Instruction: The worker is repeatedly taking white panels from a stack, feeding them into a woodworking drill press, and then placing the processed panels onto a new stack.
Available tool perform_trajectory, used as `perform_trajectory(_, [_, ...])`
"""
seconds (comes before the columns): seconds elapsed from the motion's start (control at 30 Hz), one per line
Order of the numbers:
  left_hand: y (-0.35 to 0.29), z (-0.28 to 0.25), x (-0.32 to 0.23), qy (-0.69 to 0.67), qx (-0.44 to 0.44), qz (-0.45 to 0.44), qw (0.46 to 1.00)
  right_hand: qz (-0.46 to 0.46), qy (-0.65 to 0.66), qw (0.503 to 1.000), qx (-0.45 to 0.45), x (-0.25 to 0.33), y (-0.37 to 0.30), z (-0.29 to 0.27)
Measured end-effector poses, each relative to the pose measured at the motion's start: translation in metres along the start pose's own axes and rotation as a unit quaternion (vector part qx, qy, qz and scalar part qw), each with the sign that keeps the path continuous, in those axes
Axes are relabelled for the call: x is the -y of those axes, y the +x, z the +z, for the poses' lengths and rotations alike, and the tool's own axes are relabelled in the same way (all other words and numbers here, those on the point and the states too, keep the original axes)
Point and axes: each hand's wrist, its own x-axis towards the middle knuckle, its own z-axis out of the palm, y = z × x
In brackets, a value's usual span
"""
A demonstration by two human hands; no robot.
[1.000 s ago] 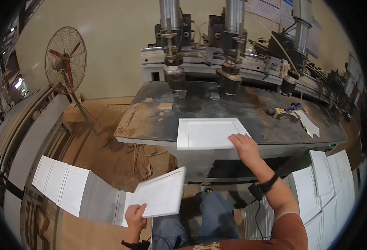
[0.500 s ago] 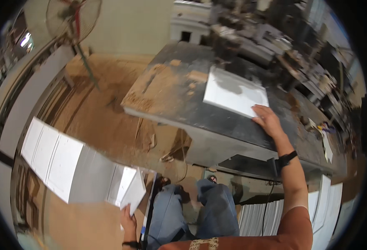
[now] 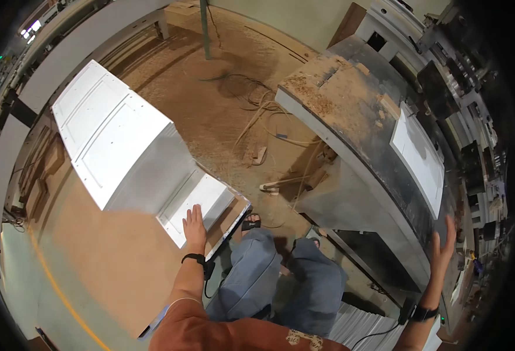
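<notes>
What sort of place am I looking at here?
Probably a woodworking shop, perhaps for cabinet doors: what looks like sawdust litters the dark worktable, heavy machinery lines its far side, and white framed panels sit in stacks.

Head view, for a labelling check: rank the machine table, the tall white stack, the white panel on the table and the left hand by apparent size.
1. Machine table
2. Tall white stack
3. White panel
4. Left hand

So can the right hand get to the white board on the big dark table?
Probably yes. The right hand is open beside the near end of the white board on the dark table, and nothing seems to block the way.
</notes>
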Motion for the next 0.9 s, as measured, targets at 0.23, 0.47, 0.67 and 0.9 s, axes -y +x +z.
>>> perform_trajectory(0.23, [0.011, 0.068, 0.011, 0.103, 0.109, -0.009, 0.989, 0.125, -0.192, 0.973, -0.004, -0.074, -0.110, -0.085])
perform_trajectory(0.47, [0.038, 0.060, 0.035, -0.124, 0.142, 0.022, 0.982, 0.390, -0.300, 0.871, 0.008, -0.196, -0.285, -0.162])
perform_trajectory(0.67, [0.061, -0.057, -0.049, -0.304, -0.048, 0.167, 0.937, 0.683, -0.230, 0.636, 0.276, -0.229, -0.433, -0.192])
perform_trajectory(0.9, [0.032, -0.260, -0.329, -0.393, -0.184, 0.521, 0.735, 0.576, -0.324, 0.699, 0.271, -0.218, -0.449, -0.172])
